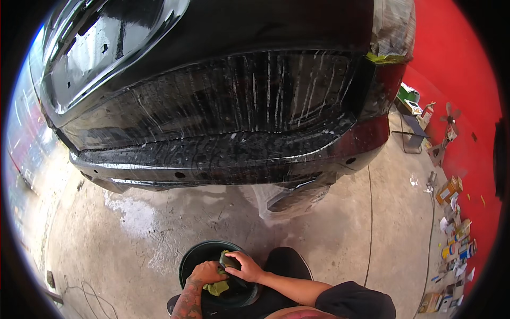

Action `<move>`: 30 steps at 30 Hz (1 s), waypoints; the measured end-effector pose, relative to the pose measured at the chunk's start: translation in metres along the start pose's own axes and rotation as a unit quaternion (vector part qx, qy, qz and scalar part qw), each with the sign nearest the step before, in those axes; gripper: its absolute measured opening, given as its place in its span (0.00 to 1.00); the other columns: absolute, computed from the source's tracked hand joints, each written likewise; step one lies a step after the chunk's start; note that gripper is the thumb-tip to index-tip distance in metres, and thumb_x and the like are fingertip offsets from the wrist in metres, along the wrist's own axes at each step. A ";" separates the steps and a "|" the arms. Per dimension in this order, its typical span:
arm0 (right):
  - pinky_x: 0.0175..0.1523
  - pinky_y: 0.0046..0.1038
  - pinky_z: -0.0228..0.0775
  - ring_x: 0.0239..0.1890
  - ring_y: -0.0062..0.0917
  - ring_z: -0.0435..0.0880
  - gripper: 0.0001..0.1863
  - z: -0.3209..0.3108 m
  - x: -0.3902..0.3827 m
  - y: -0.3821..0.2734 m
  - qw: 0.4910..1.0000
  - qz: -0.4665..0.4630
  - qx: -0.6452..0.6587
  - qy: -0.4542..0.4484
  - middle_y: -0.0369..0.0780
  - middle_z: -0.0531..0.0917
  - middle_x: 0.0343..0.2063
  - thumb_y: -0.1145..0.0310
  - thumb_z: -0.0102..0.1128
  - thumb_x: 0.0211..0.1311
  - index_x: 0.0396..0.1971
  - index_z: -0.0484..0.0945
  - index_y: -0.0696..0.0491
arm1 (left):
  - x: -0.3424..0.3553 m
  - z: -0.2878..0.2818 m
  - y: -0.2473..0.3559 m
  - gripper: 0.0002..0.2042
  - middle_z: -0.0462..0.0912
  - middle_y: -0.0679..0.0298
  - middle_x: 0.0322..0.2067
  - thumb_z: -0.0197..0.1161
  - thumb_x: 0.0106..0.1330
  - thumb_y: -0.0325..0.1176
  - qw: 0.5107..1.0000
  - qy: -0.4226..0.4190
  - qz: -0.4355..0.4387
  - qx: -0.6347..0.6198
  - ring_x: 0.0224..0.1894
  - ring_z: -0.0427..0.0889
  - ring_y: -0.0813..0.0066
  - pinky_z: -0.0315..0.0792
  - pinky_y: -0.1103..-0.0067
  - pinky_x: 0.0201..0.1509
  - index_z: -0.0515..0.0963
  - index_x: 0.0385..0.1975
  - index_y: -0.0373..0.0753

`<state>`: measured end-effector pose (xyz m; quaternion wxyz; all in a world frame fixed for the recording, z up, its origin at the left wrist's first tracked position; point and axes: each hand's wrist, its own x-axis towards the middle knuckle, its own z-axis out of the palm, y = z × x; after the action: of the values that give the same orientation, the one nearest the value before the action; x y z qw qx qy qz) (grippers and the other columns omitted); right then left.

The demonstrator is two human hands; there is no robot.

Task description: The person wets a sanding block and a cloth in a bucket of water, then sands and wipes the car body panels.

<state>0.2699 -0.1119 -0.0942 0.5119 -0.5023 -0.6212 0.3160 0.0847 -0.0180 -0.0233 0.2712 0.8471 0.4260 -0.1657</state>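
Note:
My two hands are together over a dark round bucket point(187, 259) at the bottom middle of the head view. A yellow-green cloth point(217, 287) hangs crumpled beneath my left hand point(207, 272), whose fingers are closed on it. Against it, my right hand point(246, 267) grips a small dark rounded block point(229, 260), thumb and fingers on either side. A bit of yellow-green shows at the block's upper edge. The bucket's contents are mostly hidden in shadow. Ahead stands the rear of a black car point(239, 90), its bumper point(212, 155) wet and streaked with whitish runs.
Wrinkled plastic point(392, 32) covers the car's right tail light. A whitish wet patch point(135, 215) spreads on the concrete floor. A thin cable point(370, 223) crosses the floor at right. Cans, boxes and a fan point(450, 114) line the red wall point(457, 64).

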 end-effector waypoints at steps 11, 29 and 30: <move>0.63 0.38 0.72 0.59 0.44 0.80 0.29 0.000 -0.001 0.000 1.000 0.006 0.003 0.001 0.49 0.79 0.56 0.60 0.71 0.64 0.61 0.73 0.54 | -0.002 -0.002 0.004 0.29 0.89 0.49 0.45 0.71 0.54 0.60 1.000 -0.009 -0.016 0.016 0.50 0.88 0.51 0.80 0.62 0.57 0.87 0.49 0.44; 0.64 0.39 0.71 0.60 0.44 0.79 0.29 0.002 -0.001 0.000 1.000 -0.002 0.004 0.000 0.48 0.79 0.56 0.59 0.70 0.64 0.61 0.73 0.55 | 0.000 0.005 -0.005 0.31 0.88 0.49 0.46 0.71 0.53 0.60 1.000 -0.013 -0.020 0.015 0.51 0.87 0.51 0.80 0.62 0.58 0.86 0.50 0.42; 0.64 0.38 0.71 0.60 0.43 0.79 0.29 0.001 -0.001 -0.001 1.000 -0.001 0.004 -0.002 0.48 0.79 0.56 0.59 0.70 0.65 0.61 0.73 0.55 | 0.001 0.005 -0.004 0.31 0.88 0.49 0.46 0.71 0.53 0.60 1.000 -0.010 -0.015 0.012 0.51 0.87 0.51 0.80 0.61 0.58 0.86 0.50 0.42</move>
<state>0.2688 -0.1129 -0.0942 0.5127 -0.4989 -0.6213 0.3196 0.0814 -0.0183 -0.0287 0.2630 0.8421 0.4338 -0.1829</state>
